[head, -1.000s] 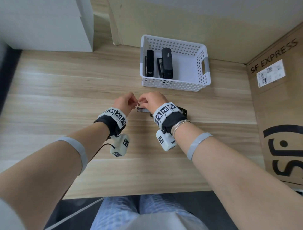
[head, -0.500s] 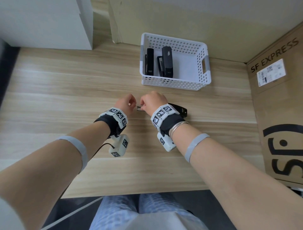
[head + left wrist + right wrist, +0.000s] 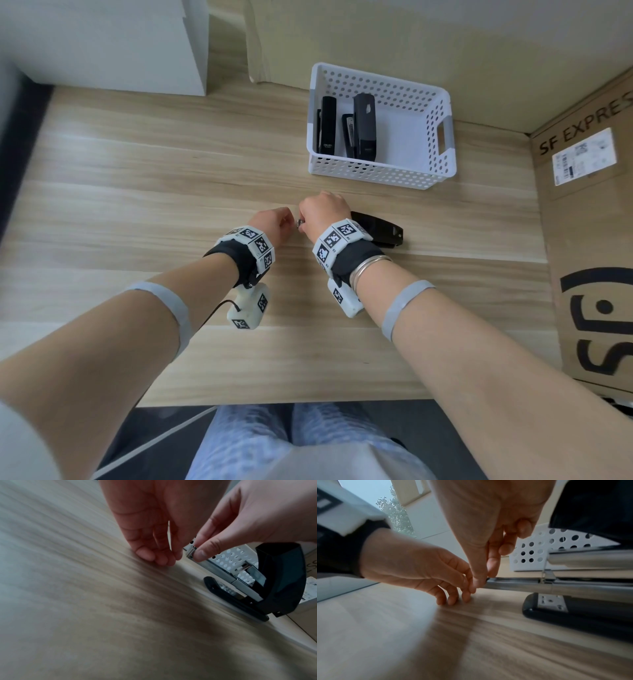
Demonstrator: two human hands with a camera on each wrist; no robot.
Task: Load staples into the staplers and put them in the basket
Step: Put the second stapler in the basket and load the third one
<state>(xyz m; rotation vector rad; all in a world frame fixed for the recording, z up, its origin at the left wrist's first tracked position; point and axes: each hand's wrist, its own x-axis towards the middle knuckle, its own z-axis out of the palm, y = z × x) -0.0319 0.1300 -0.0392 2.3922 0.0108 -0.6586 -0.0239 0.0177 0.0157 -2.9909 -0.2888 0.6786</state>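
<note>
At three o'clock from the right hand (image 3: 323, 214) lies the open black stapler (image 3: 281, 577) — its steel magazine rail (image 3: 556, 586) runs nine-to-three. The rail's tip is pinched by right thumb and forefinger; the left hand (image 3: 274, 224) waits just beside it at nine o'clock — fingers loosely curled, empty.

In the head view the right hand (image 3: 323, 214) covers the front of the open stapler (image 3: 376, 229), so only its black rear shows. Whether staples sit in the metal rail (image 3: 214, 568) cannot be told (the right thumb and forefinger cover its tip). The stapler's lid (image 3: 594, 507) is cut off by the right wrist picture's top edge. The counter (image 3: 85, 601) blurs in both wrist views.
</note>
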